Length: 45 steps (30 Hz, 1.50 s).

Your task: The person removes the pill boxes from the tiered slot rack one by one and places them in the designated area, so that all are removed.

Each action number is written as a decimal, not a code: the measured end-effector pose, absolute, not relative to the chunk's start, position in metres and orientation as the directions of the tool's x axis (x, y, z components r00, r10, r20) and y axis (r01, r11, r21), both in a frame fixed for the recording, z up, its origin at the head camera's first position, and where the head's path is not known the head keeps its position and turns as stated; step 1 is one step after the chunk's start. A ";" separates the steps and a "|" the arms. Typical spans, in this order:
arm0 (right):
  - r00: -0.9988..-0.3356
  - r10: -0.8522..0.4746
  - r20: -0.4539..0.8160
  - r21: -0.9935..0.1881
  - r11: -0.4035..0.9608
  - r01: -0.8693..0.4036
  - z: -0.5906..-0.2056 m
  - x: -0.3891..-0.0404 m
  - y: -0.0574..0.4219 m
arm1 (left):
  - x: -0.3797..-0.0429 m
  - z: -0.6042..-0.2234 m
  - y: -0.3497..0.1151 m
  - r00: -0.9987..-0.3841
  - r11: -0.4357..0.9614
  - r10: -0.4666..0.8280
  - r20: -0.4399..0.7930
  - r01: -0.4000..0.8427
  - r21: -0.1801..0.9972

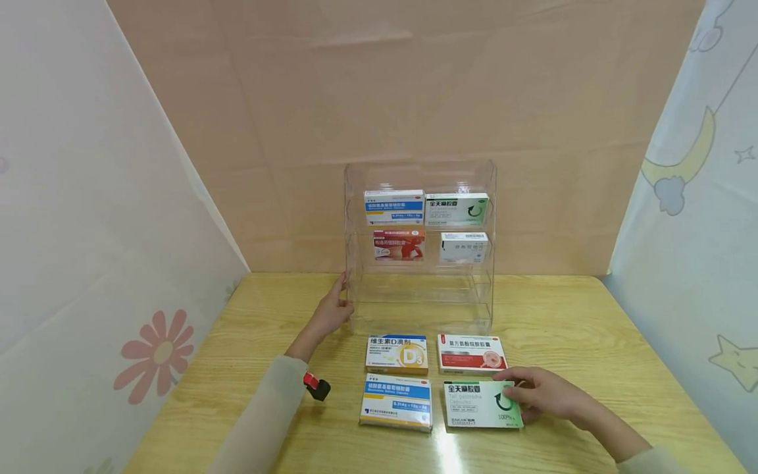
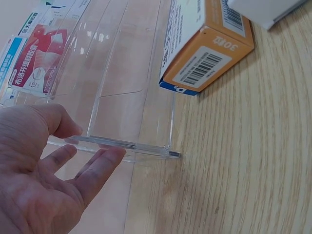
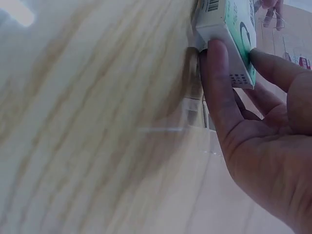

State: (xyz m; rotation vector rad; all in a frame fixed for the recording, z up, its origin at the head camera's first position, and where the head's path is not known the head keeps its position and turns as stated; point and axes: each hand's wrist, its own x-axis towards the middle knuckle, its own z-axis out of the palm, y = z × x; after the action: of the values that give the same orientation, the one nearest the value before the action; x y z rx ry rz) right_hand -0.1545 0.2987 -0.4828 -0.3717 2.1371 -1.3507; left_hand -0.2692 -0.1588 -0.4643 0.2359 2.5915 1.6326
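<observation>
My right hand grips the right end of a white and green medicine box at the front of the table. In the right wrist view the fingers and thumb hold both sides of that box, close over the wood. At the left side of a clear tiered display rack, my left hand holds the side panel's edge. The left wrist view has the thumb on one side of this panel and fingers on the other. Near the rack's foot lies a vitamin D box.
A red and white box and a blue and white box lie on the table. The rack's upper tiers hold a blue and white box, a green one, a red one and a white one.
</observation>
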 end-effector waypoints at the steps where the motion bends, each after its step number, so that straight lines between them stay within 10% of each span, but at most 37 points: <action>1: -0.803 -0.507 -0.313 -0.883 0.468 0.049 -0.482 -0.154 0.298 | -0.270 -0.464 -0.159 -0.986 0.424 0.167 0.024 0.094 0.901; 18: -0.868 -0.452 -0.204 -0.771 0.620 -0.142 -0.444 -0.153 0.292 | -0.267 -0.463 -0.156 -0.987 0.431 0.162 0.023 0.091 0.898; 45: -0.865 -0.447 0.229 -0.555 0.670 -0.493 -0.335 -0.251 0.258 | -0.270 -0.463 -0.155 -0.990 0.445 0.143 0.016 0.079 0.892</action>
State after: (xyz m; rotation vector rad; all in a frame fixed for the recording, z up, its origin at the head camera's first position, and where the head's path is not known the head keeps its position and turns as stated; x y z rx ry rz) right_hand -0.2513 0.2580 -0.3355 -0.8280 2.9374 -1.0116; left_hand -0.2699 -0.1552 -0.4635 0.2014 2.6168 1.6113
